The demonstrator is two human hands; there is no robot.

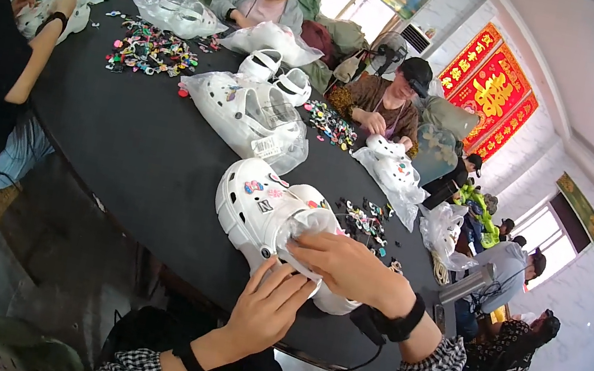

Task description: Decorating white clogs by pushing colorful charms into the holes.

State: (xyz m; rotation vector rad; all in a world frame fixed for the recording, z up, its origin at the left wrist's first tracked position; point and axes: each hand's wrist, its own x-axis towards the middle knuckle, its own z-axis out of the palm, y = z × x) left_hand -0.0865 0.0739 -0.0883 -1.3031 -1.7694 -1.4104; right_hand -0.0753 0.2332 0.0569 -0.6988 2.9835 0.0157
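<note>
A white clog (251, 199) with colourful charms on its toe lies on the black table in front of me. Against its near side, by the strap rivet, my left hand (267, 307) grips the rim with bent fingers. My right hand (346, 267) reaches into the foot opening from the right, fingers curled together and their tips hidden. Crumpled clear plastic (304, 223) shows in the opening next to those fingers. A second white clog (332, 301) lies partly under my right hand. Just beyond it is a pile of small charms (366, 223).
Bagged white clogs (245, 117) stand farther back on the table (120, 154), near a big charm pile (148, 48). Across it, a person in a black cap (391, 103) handles another bagged clog (398, 173). A grey metal lamp-like fixture (466, 283) and a cable (352, 366) are at right.
</note>
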